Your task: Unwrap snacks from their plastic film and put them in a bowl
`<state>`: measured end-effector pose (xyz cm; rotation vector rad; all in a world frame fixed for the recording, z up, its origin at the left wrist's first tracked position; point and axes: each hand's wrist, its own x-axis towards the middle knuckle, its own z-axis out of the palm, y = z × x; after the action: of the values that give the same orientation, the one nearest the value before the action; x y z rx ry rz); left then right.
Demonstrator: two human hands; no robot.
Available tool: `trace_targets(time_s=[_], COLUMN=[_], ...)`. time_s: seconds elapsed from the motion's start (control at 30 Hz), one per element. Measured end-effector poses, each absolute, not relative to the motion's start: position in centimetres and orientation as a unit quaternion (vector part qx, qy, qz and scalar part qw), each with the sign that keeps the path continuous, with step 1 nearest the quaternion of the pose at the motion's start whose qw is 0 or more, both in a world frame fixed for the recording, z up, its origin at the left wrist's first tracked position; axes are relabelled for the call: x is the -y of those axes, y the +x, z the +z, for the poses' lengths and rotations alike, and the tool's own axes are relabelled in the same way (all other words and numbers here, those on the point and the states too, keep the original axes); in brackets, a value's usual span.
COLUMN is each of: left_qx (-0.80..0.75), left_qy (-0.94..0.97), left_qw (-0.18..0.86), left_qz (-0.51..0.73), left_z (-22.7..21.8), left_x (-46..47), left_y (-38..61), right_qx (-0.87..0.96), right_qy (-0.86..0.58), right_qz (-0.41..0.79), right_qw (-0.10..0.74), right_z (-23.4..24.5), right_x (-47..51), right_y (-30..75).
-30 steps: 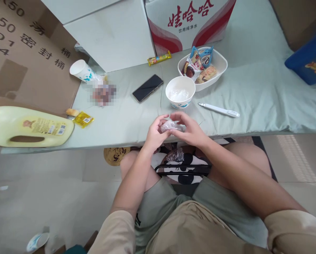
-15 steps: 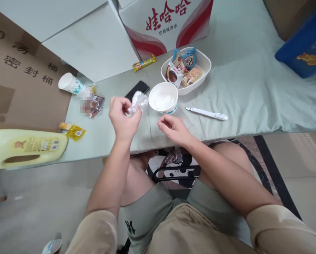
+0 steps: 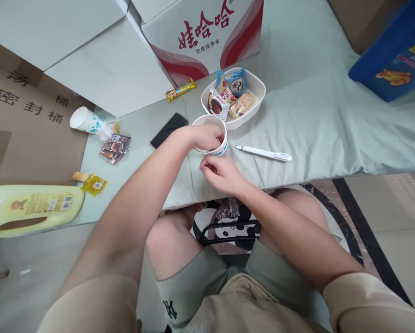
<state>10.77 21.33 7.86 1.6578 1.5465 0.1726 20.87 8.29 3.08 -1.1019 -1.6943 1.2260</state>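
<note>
My left hand (image 3: 209,138) reaches down into a white paper bowl (image 3: 220,151) with a blue pattern. Its fingertips are hidden inside the rim, so what they touch cannot be seen. My right hand (image 3: 221,175) rests just in front of the bowl, its fingers curled closed towards the thumb; anything inside them is hidden. Behind the bowl stands a white plastic tub (image 3: 260,95) holding several wrapped snacks (image 3: 228,95). To the right lies a white utility knife (image 3: 263,153), and to the left a black phone (image 3: 169,130).
A snack stick (image 3: 180,90) lies by the water carton (image 3: 207,41). At left are a tipped paper cup (image 3: 85,120), a cocoa packet (image 3: 115,148), a yellow wrapper (image 3: 94,185) and a pale yellow jug (image 3: 34,210). A blue container (image 3: 391,60) stands at right.
My left hand has moved right from above the cloth into the paper bowl. The clear plastic wrapper it held is no longer visible. My right hand stays by the bowl; the view has shifted slightly.
</note>
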Motion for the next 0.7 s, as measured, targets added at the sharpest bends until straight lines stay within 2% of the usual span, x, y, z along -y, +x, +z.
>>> trace_targets(time_s=[0.1, 0.2, 0.3, 0.4, 0.43, 0.5, 0.6, 0.7], left_qx=[-0.584, -0.551, -0.573, -0.67, -0.699, -0.743, -0.814, -0.808], left_qy=[0.664, 0.696, 0.723, 0.711, 0.692, 0.648, 0.574, 0.586], left_qw=[0.464, 0.442, 0.334, 0.128, 0.07, 0.02, 0.014, 0.026], left_qz=[0.051, 0.13, 0.194, 0.17, 0.166, 0.165, 0.09, 0.046], left_z=[9.3, 11.4, 13.7, 15.0, 15.0, 14.6, 12.7, 10.1], left_x=[-21.4, -21.3, -20.7, -19.9, -19.6, -19.0, -17.9, -17.0], left_y=[9.7, 8.0, 5.0, 0.3, -1.7, -5.9, -11.8, -16.3], right_qx=[0.667, 0.672, 0.68, 0.695, 0.702, 0.715, 0.747, 0.773], right_qy=[-0.431, -0.431, -0.432, -0.435, -0.436, -0.439, -0.431, -0.418], right_qz=[0.474, 0.467, 0.463, 0.454, 0.45, 0.439, 0.425, 0.422], right_qw=[0.379, 0.38, 0.37, 0.348, 0.34, 0.321, 0.274, 0.224], right_z=[3.1, 3.0, 2.9, 2.6, 2.5, 2.4, 2.3, 2.2], right_x=[-8.2, -7.9, -7.6, -7.2, -7.1, -6.8, -6.4, -6.1], right_y=[20.8, 20.7, 20.4, 19.9, 19.7, 19.2, 18.6, 18.2])
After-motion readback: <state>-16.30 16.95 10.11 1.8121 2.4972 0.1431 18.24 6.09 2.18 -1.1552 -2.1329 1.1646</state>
